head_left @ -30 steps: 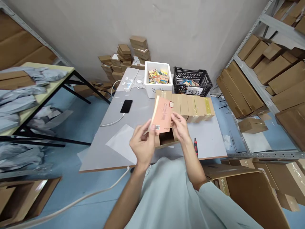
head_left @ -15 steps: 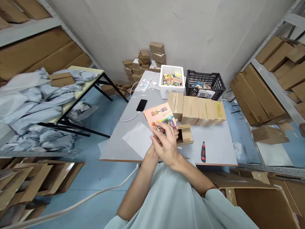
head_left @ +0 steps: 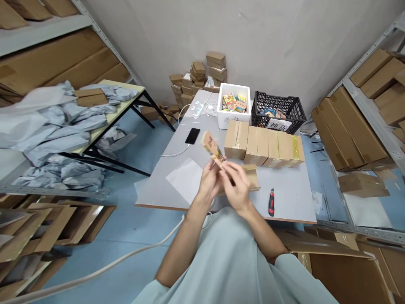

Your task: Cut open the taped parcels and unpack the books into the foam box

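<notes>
Between my two hands is a thin booklet with a pinkish-orange cover, tilted so that it shows narrow and slightly blurred. My left hand grips its lower end from the left. My right hand pinches the same end from the right, fingers closed. Just beyond my right hand stands an open small cardboard box, partly hidden by that hand. A white paper sheet lies on the table left of my hands.
Taped cartons stand in a row behind the open box. Further back are a white foam box and a black crate holding booklets. A phone and a red-black utility knife lie on the grey table.
The booklet has turned from cover facing me to nearly edge-on. My right hand has shifted to the right, off the cover, and my left hand now shows more fully.
</notes>
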A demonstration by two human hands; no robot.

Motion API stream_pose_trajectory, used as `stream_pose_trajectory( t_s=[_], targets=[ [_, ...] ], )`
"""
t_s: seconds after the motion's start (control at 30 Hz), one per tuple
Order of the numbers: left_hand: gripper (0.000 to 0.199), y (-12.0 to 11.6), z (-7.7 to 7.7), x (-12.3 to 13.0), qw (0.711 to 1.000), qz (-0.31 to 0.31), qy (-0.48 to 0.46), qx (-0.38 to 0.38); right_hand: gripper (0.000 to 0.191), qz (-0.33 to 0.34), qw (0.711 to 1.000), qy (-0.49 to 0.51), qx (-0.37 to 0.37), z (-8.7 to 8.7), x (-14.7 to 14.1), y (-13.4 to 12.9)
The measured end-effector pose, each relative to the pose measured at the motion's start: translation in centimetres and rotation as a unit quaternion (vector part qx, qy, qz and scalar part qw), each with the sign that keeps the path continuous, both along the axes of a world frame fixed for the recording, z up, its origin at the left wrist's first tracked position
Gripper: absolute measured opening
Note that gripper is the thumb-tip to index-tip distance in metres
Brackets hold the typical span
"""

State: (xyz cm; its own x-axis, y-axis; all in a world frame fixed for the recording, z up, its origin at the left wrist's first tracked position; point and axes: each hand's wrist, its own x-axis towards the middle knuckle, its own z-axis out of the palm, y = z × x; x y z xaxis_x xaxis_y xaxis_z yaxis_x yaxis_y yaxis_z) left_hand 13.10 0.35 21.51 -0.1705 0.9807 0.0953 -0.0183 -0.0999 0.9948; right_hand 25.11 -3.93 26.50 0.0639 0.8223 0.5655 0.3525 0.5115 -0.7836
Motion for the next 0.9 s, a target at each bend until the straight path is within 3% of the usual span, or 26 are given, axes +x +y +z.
stream_pose_trajectory(
  t_s=[0.1, 0.17, 0.27, 0.37, 0.43, 0.53, 0.6, 0.63, 0.73, 0.83, 0.9],
  targets=[
    [0.056, 0.6, 0.8, 0.3, 0.978, 0.056, -0.197, -0.042, 0.034, -0.078, 0.993, 0.081, -0.047, -0.8, 1.7, 1.7],
    [0.057, 0.3, 1.5, 0.8, 0.963, 0.085, -0.250, -0.048, 0.043, -0.103, 0.983, 0.120, -0.089, -1.5, 2.6, 3.0],
    [0.045, -0.6, 1.9, 1.7, 0.983, 0.112, -0.145, -0.004, 0.062, -0.066, 0.969, 0.172, -0.166, -2.4, 2.8, 4.3],
    [0.026, -1.6, 1.3, 2.4, 0.990, 0.101, 0.026, 0.097, 0.076, 0.027, 0.939, 0.251, -0.233, -2.8, 1.8, 4.5],
    [0.020, -2.0, 0.5, 2.5, 0.978, 0.054, 0.111, 0.170, 0.070, 0.061, 0.915, 0.304, -0.259, -3.1, 1.0, 4.2],
    [0.026, -2.3, -0.8, 2.1, 0.965, -0.041, 0.163, 0.200, 0.050, 0.031, 0.884, 0.367, -0.286, -4.3, 0.5, 3.9],
    [0.021, -2.1, -1.7, 1.3, 0.972, -0.061, 0.165, 0.156, 0.049, 0.000, 0.863, 0.388, -0.324, -5.4, 0.9, 3.8],
    [0.020, -2.0, -2.0, 0.7, 0.979, -0.038, 0.161, 0.119, 0.053, -0.010, 0.852, 0.392, -0.348, -6.0, 1.2, 3.7],
    [0.046, -1.4, -3.1, -1.3, 0.994, 0.032, 0.099, -0.040, 0.068, -0.016, 0.820, 0.399, -0.410, -7.1, 2.0, 2.9],
    [0.070, -0.2, -3.7, -2.9, 0.979, -0.032, -0.032, -0.199, 0.070, 0.013, 0.805, 0.399, -0.439, -7.3, 2.0, 2.6],
    [0.078, 1.6, -3.5, -3.3, 0.966, -0.051, -0.092, -0.238, 0.067, 0.032, 0.809, 0.395, -0.434, -6.9, 1.8, 4.0]
  ],
)
